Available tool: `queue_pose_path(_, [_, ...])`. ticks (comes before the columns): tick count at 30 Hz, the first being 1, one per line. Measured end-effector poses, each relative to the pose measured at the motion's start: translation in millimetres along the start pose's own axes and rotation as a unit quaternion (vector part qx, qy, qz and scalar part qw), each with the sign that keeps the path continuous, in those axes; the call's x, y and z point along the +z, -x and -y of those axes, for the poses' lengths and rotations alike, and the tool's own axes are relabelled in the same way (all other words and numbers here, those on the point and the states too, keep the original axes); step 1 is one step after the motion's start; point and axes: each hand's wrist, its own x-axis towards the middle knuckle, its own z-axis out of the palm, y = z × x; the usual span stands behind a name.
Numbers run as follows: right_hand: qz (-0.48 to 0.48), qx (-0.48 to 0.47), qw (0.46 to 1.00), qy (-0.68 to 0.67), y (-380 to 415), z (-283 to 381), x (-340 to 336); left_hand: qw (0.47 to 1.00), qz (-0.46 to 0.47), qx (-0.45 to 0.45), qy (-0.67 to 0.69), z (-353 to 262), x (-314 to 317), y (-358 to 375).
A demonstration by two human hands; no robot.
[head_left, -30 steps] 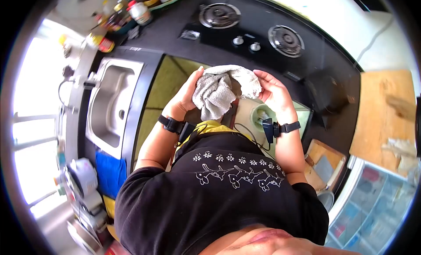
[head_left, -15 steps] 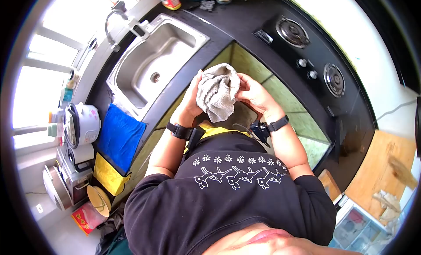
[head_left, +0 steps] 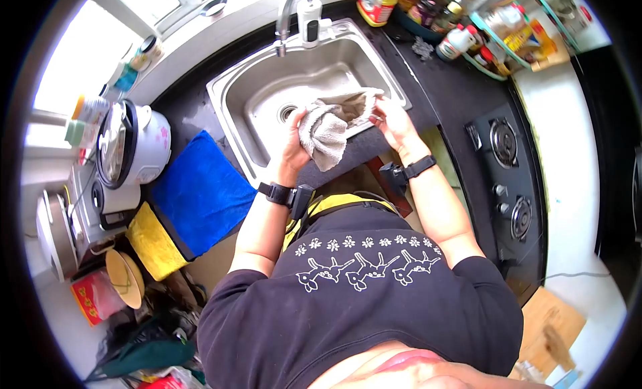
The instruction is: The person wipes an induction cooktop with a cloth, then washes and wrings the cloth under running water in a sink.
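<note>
A crumpled light grey cloth (head_left: 326, 133) is stretched between my two hands, over the front rim of the steel sink (head_left: 234, 115). My left hand (head_left: 292, 143) is closed on its bunched, hanging end. Farther right, my right hand (head_left: 394, 123) pinches the other end, where the cloth opens out and shows a browner inner side. The sink's drain (head_left: 287, 113) lies just beyond my left hand. Above the basin stands the tap (head_left: 281, 44), with no water seen running.
A blue cloth (head_left: 207, 195) and a yellow cloth (head_left: 155, 242) lie on the left counter beside a rice cooker (head_left: 144, 145). Bottles (head_left: 457, 42) crowd the back right corner. A gas stove (head_left: 511, 178) is on the right, with a wooden board (head_left: 548, 329) nearer me.
My body has turned left toward the sink, and the hands have come over its front edge. The cloth, bunched up before, is now partly spread as my hands moved apart.
</note>
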Motion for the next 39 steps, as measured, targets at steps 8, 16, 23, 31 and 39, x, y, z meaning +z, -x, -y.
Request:
queue_pose_path(8, [0.101, 0.097, 0.984, -0.110, -78.2, -3.4, 3.0, 0.995, 0.010, -0.054, 0.087, -22.6, -28.9, -12.5])
queue_pose_path(16, [0.130, 0.128, 0.982, -0.056, -177.3, -7.5, 8.1, 0.981, -0.097, 0.065, 0.154, -25.2, -54.5, -73.8])
queue_pose_path(23, [0.117, 0.159, 0.980, -0.018, -272.5, -12.2, 2.1, 0.978, -0.146, 0.112, 0.094, -44.0, -21.0, -98.7])
queue_pose_path(31, [0.157, 0.143, 0.975, 0.064, -321.1, -27.9, 8.8, 0.969, -0.183, 0.140, 0.084, -39.5, -20.3, -118.4])
queue_pose_path(39, [0.133, 0.088, 0.972, 0.175, -354.7, -74.7, -6.0, 0.961, -0.214, 0.138, 0.105, -29.8, -34.5, -130.6])
